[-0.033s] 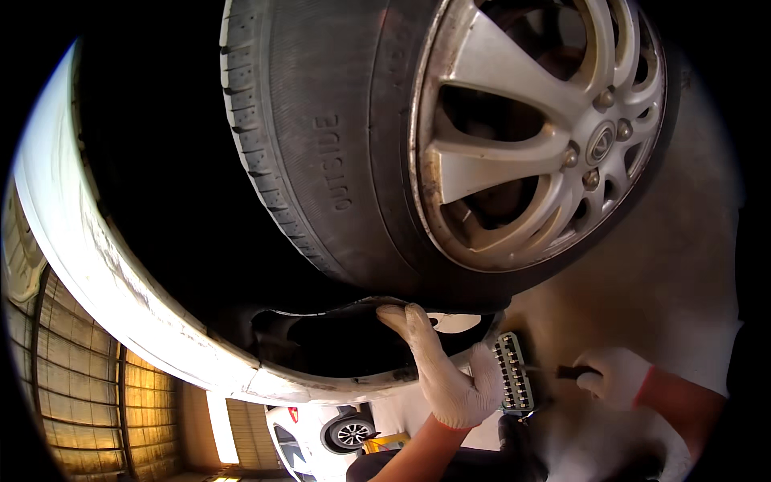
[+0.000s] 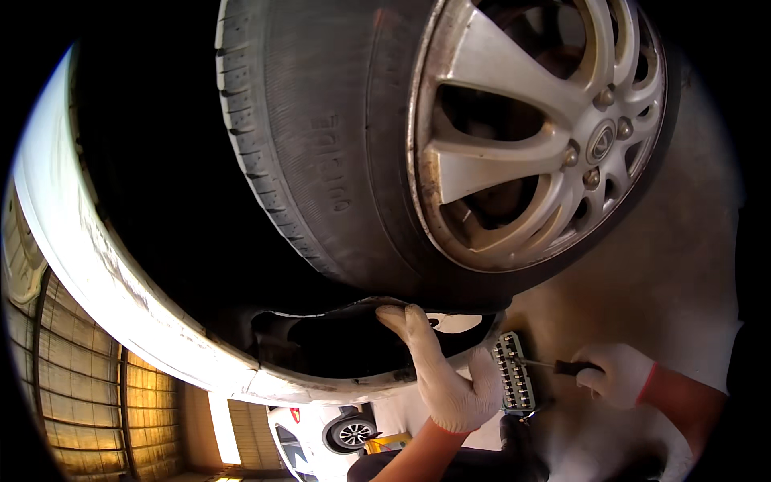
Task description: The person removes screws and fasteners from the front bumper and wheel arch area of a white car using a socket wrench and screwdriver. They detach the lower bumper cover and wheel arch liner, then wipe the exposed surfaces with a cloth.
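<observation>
- R hand (image 2: 617, 374), white glove: fingers wrapped round the dark handle of a screwdriver-like tool (image 2: 566, 368); firm grip, no gap visible.
- L hand (image 2: 452, 384), also gloved: not closed round anything afaict; fingers straight & together, thumb spread wide; fingertips up at the pale liner edge (image 2: 365, 303), under the tyre in view. Touching, by the look; pressure can't be told.
- Tool loc.: R of the L hand, approx. level w/ its palm. Long axis nearly horiz. in view, shaft pointing L, handle end R in the palm, tip a touch higher than handle.
- Tip overlaps the socket tray (image 2: 514, 373), a case w/ rows of small dark pieces; can't tell if it touches or is just in front.
- Step in hand, my read: L steadies the edge, R has tool at the ready, not on the liner.
- Next move prob. calls for L staying put & R keeping shaft in line w/ its target; target itself n/a from this view.
- Further out: tyre (image 2: 321, 145) & silver rim (image 2: 502, 165) above, white bumper (image 2: 201, 345) curving along L.
- Bkgd: parked white car (image 2: 295, 438), concrete floor (image 2: 634, 257) to R.
</observation>
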`<action>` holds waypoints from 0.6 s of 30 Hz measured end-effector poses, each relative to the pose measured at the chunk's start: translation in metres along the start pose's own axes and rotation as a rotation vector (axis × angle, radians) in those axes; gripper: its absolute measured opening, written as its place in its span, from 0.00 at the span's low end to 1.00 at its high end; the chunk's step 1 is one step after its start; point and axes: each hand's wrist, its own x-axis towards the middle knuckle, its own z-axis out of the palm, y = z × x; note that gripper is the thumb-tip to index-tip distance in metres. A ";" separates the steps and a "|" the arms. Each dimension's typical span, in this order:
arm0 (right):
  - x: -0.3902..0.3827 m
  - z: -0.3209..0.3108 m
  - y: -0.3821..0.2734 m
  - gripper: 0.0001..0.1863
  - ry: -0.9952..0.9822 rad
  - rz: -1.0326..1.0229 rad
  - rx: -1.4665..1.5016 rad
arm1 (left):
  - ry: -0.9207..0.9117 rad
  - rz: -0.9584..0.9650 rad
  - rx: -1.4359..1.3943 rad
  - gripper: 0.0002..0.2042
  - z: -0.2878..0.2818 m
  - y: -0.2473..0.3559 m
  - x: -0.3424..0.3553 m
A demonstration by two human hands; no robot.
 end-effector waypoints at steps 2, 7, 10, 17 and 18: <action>-0.002 -0.005 -0.033 0.15 -0.019 0.010 0.105 | -0.067 -0.064 -0.050 0.44 -0.014 0.009 0.002; 0.015 0.016 -0.055 0.15 0.049 -0.420 0.288 | -0.238 -0.110 -0.085 0.40 -0.051 0.044 0.016; 0.017 0.016 -0.080 0.16 0.044 -0.439 0.403 | -0.231 -0.222 -0.056 0.37 -0.061 0.025 0.004; 0.034 0.013 -0.058 0.16 0.233 -0.656 0.211 | -0.115 -0.104 0.033 0.38 -0.040 0.008 0.007; 0.037 0.013 -0.056 0.16 0.215 -0.643 0.215 | -0.104 -0.047 0.030 0.40 -0.035 0.006 0.009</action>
